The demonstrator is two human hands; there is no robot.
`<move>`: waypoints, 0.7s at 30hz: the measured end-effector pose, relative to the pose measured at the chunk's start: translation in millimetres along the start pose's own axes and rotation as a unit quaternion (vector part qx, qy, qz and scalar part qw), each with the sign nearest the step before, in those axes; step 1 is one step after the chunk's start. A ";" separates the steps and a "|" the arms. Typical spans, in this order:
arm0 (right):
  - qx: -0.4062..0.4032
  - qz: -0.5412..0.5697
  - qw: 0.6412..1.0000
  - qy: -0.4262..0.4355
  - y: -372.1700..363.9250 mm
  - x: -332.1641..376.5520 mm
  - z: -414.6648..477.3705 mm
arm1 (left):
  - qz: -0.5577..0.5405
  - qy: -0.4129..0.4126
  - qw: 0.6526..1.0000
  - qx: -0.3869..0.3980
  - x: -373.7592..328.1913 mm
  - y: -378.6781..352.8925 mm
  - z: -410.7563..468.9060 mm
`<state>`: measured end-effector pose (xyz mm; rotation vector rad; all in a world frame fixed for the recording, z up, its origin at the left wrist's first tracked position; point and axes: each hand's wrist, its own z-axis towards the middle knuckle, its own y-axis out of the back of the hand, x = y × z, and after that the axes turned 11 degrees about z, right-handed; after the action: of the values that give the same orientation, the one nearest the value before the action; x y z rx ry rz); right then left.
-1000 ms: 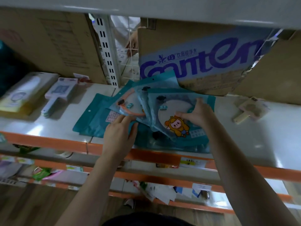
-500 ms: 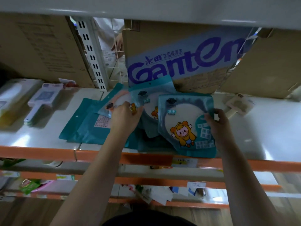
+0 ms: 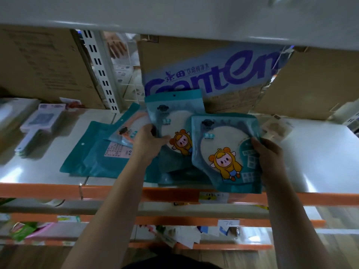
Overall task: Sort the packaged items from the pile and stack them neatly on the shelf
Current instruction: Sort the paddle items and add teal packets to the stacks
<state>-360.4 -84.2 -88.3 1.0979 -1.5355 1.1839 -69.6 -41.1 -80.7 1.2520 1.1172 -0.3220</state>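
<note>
The left hand point(image 3: 150, 137) pinches the rear mirror packet point(image 3: 174, 113) by its left edge; the right hand point(image 3: 267, 154) grips the front mirror packet point(image 3: 223, 146) (cartoon girl on both), each above teal packets point(image 3: 87, 158) piled on the shelf point(image 3: 314, 162).

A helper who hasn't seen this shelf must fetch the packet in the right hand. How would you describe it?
Find the cardboard box with purple lettering at the back. Before it lie teal packets; the right hand grips the frontmost packet. Only this one overlaps the orange shelf edge and shows its yellow-haired cartoon figure whole.
</note>
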 end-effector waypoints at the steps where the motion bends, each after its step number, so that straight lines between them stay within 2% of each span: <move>1: 0.015 0.011 1.000 -0.003 -7.1 2.1 -1.6 | 0.005 -0.008 1.000 -0.019 3.7 5.6 -3.0; 7: 0.125 -0.015 0.992 0.005 -66.4 0.1 -17.9 | -0.049 0.001 0.993 -0.110 41.4 56.2 -23.2; 12: 0.178 0.004 0.983 -0.034 -126.3 -13.0 -40.3 | -0.119 0.035 0.978 -0.169 85.4 108.9 -37.6; 18: 0.168 0.032 0.983 -0.062 -208.2 -28.3 -82.7 | -0.174 0.037 0.965 -0.194 147.9 190.6 -48.6; 21: 0.156 0.039 0.986 -0.043 -250.6 -36.4 -107.8 | -0.200 0.027 0.961 -0.188 176.8 241.3 -53.0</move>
<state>-96.5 -12.5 -56.5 1.3173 -1.5028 1.4846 164.6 152.2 -76.6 0.6979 1.4047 -0.3580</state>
